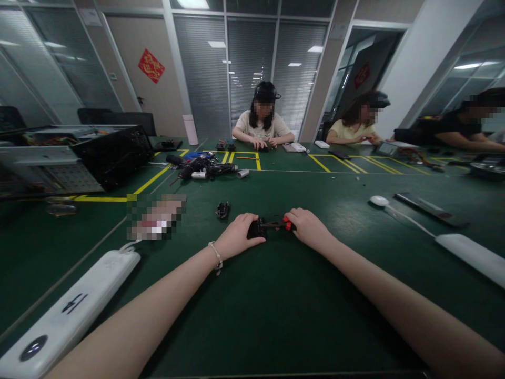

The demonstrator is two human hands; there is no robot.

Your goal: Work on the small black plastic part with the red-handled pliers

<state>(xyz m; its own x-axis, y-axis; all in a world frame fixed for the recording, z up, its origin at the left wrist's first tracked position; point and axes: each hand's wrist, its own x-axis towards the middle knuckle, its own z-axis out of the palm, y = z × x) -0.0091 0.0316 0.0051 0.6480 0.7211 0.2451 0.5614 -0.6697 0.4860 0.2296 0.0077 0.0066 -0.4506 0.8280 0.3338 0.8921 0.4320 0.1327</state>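
My left hand (240, 231), with a bracelet at the wrist, is closed round a small black part (257, 229) low over the green table. In my right hand (303, 223) are pliers with red handles (288, 223); their dark jaws point left and reach the black part. Whether the jaws grip it, I cannot tell. Another small black piece (222, 210) lies on the table just left of my left hand.
A heap of black tools and parts (205, 166) lies farther back. An open computer case (90, 158) stands at left. White power banks (74, 310) (473, 258) lie on either side. Yellow tape (150, 181) marks the table. Several people sit across and to the right.
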